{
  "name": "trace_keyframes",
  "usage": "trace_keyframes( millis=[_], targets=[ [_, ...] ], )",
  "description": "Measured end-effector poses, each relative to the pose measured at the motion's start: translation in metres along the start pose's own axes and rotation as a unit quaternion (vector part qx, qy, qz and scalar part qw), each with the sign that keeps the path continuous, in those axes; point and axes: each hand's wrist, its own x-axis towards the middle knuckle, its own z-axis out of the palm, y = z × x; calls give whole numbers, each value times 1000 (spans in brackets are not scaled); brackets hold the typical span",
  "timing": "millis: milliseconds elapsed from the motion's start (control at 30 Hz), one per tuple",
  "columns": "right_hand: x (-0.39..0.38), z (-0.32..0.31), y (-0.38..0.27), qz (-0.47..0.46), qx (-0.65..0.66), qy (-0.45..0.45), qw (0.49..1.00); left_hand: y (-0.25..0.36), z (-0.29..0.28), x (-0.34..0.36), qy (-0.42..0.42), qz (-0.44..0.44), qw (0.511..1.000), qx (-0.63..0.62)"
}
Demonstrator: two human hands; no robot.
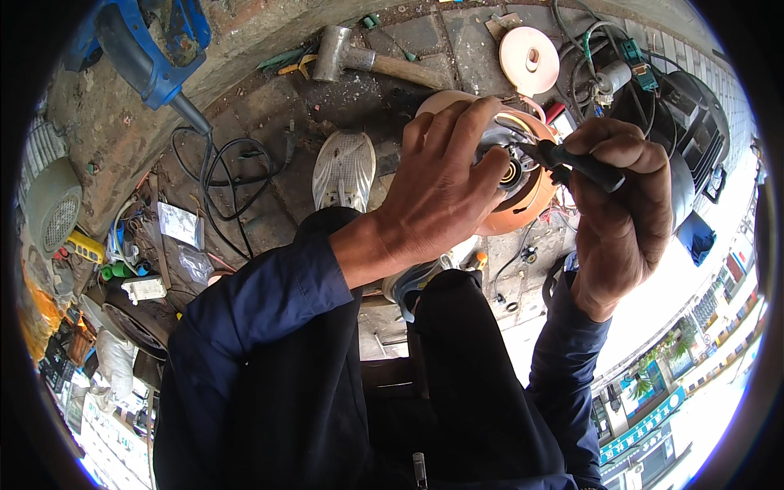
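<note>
My left hand (441, 184) grips a round orange appliance housing (523, 208), fingers curled over its top rim and metal centre. My right hand (622, 204) is closed on the black handle of a pair of pliers (572, 159), whose tip reaches into the metal centre of the housing next to my left fingertips. Both dark blue sleeves come in from the lower edge. The housing's left part is hidden behind my left hand.
A hammer (367, 61) and a cream round disc (529, 59) lie on the paving ahead. A blue power tool (151, 49) sits at upper left with black cables (229, 175) below it. My white shoe (345, 170) rests on the ground. A dark fan with wires (682, 114) stands at right.
</note>
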Motion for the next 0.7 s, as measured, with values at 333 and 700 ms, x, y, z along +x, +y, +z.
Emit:
trace_keyframes(
  millis=[333, 700],
  targets=[
    [0, 3, -2, 22, -19, 2, 1000, 0, 1, 0, 2, 2, 1000, 5],
    [-8, 20, 3, 24, -14, 180, 983, -1, 0, 0, 2, 2, 1000, 2]
  ],
)
